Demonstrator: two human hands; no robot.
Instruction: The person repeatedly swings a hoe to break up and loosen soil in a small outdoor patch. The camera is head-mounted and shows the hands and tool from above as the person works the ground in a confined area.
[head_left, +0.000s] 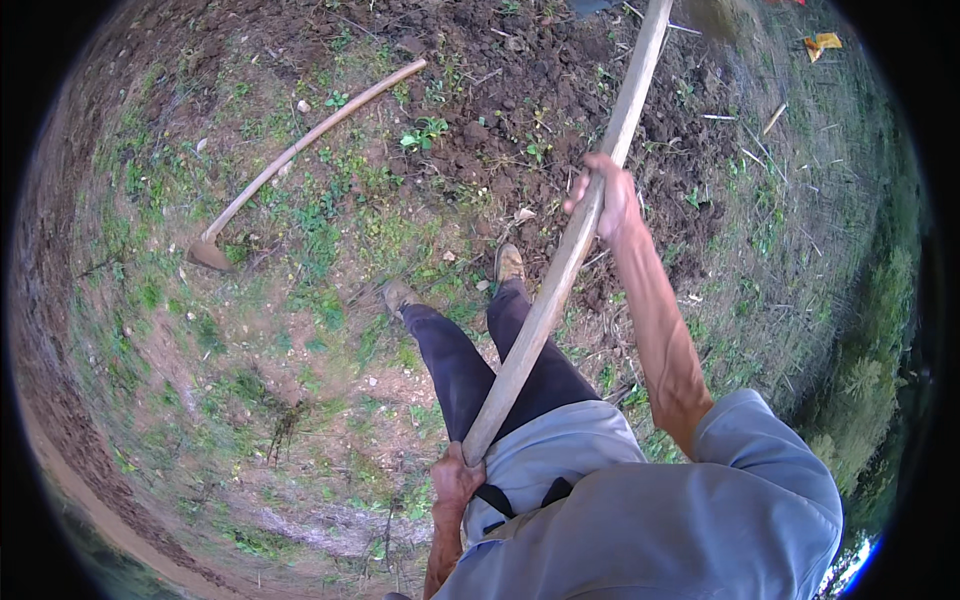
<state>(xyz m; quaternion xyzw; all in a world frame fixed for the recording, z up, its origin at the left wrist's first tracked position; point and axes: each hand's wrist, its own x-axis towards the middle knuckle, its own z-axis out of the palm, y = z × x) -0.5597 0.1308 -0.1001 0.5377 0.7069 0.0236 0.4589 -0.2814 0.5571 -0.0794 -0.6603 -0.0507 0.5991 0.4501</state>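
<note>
A long pale wooden pole (555, 285) runs slantwise across the picture from my waist to the top edge, where its far end passes out of view. My left hand (456, 478) grips the pole's near end beside my hip. Farther up the shaft, my right hand (611, 196) is wrapped around it with the arm stretched forward. Under the pole stand my legs in dark trousers, with one soiled shoe (509, 264) at the edge of the turned soil (517, 120) and the other shoe (399, 294) on grassy ground, slightly blurred.
On the ground to the left lies a hoe (319, 137), its wooden handle pointing away and its blade (209, 256) earth-coloured. Small weeds (424, 135) grow among the clods. An orange-yellow scrap (823, 45) and dry stalks (775, 118) lie at the upper right.
</note>
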